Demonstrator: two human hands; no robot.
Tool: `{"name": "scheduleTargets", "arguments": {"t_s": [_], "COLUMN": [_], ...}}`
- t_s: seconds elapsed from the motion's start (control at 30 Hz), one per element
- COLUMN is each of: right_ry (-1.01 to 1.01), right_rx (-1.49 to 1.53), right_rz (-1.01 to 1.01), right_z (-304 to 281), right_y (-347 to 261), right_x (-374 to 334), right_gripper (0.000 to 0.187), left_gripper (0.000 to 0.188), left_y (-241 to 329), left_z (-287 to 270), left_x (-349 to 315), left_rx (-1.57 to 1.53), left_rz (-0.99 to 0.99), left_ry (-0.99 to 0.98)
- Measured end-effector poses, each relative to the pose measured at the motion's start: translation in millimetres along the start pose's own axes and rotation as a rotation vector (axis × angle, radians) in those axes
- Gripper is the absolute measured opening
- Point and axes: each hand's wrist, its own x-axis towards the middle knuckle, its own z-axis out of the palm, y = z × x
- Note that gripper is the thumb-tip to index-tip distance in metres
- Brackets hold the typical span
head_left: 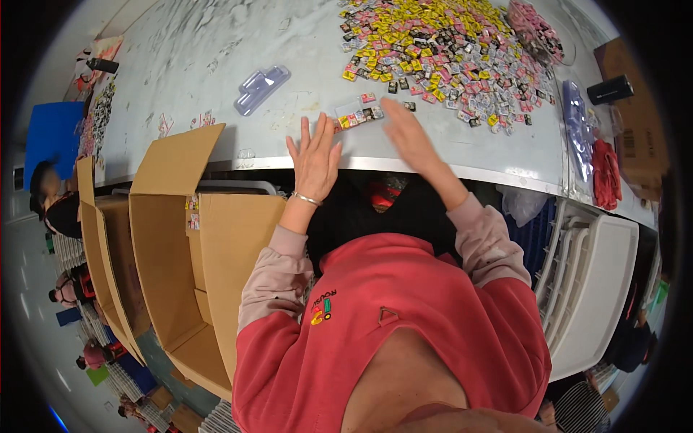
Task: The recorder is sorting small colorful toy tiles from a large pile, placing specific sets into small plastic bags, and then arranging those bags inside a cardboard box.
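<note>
At the table's near edge lies a clear plastic tray [351,111] partly filled with small pink, yellow and black rectangular pieces. My left hand [315,160] rests just left of it, fingers spread, the fingertips by the tray's left end. My right hand [413,138] is at the tray's right end, slightly blurred, its fingers stretched out toward the pieces; nothing shows in it. A large loose heap of small pieces [440,61] in yellow, pink, white and black spreads beyond my right hand. Farther left lies a second clear molded tray [262,89] with nothing in it.
Below the table's edge on the left stands an open cardboard box [170,267]. A clear bag of pink pieces [535,32], a black bottle [610,89], stacked clear trays [576,126] and a red cloth [606,175] are at the right. White plastic racks [595,289] stand beside me.
</note>
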Motion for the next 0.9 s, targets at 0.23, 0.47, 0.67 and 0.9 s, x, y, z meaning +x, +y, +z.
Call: {"name": "scheduleTargets", "arguments": {"t_s": [0.23, 0.47, 0.67, 0.9], "right_ry": [0.328, 0.051, 0.299, 0.350], "right_rx": [-0.057, -0.393, 0.011, -0.184], "right_rz": [0.068, 0.088, 0.033, 0.147], "right_z": [-55.3, -37.3, -63.1, -89.1], "right_y": [66.8, 42.2, 88.3, 98.4], "right_x": [8.1, -27.7, -40.7, -48.7], "right_gripper": [0.035, 0.053, 0.039, 0.013], "left_gripper": [0.066, 0.068, 0.051, 0.026], "left_y": [43.1, 23.8, 10.2, 74.6], "left_z": [37.4, 31.3, 20.5, 39.8], "left_x": [37.7, 25.6, 32.7, 69.3], "left_rx": [0.018, 0.066, -0.011, -0.340], "left_rz": [0.206, 0.162, 0.118, 0.327], "left_ry": [-0.063, -0.101, -0.066, 0.124]}}
